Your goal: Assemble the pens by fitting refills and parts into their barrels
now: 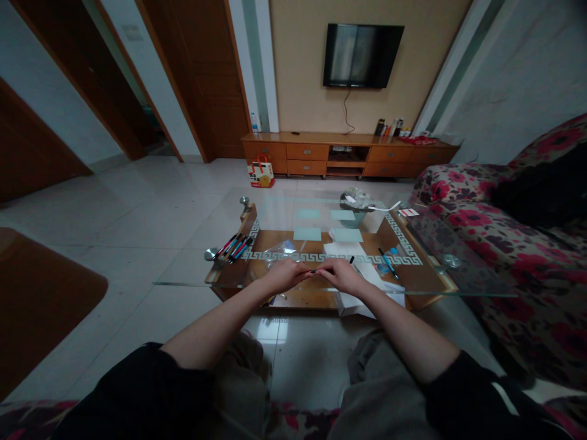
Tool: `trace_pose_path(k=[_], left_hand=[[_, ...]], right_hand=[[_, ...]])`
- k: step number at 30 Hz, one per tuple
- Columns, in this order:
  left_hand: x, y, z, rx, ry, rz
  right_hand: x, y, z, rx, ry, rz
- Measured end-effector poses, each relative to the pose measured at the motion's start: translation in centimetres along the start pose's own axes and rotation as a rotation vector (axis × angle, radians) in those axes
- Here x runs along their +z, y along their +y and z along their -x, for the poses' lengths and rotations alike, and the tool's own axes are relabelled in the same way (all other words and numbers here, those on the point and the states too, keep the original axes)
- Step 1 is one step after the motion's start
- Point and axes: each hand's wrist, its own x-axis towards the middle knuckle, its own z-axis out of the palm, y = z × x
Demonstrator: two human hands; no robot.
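Over the near side of the glass table (183, 269), my left hand (288, 276) and my right hand (342, 275) meet fingertip to fingertip. Both are closed in a pinch on a small dark thin piece (313, 271), mostly hidden by the fingers. A short black stick-like end (351, 260) shows just past my right hand; whether that hand holds it I cannot tell. Several pens (235, 247) with dark, red and blue parts lie in a group to the left. On the right lies a single blue and black pen (389, 263). Clear plastic wrapping (280, 252) is behind my left hand.
A white box or paper (355, 304) shows by my right forearm. Farther back are a green basket (353, 218) and a red and white card (409, 212). A flowered sofa (463, 195) stands on the right, a brown furniture piece (41, 299) on the left.
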Motion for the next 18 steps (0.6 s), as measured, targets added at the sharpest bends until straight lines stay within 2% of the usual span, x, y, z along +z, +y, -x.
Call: trace_pose_path(k=[9,11,15,18], left_hand=[[-0.08,-0.04,-0.08,-0.013,0.034,0.002],[-0.10,-0.05,-0.07,-0.006,0.047,0.002],[-0.16,-0.04,0.00,0.000,0.066,0.013],[-0.14,-0.12,0.02,-0.001,0.067,-0.002]], right_hand=[[0.22,0.45,0.00,0.110,0.140,-0.044],[0.12,0.31,0.04,0.113,0.130,-0.045],[0.07,0.33,0.10,0.125,0.030,-0.029],[0.32,0.74,0.13,0.131,0.054,-0.030]])
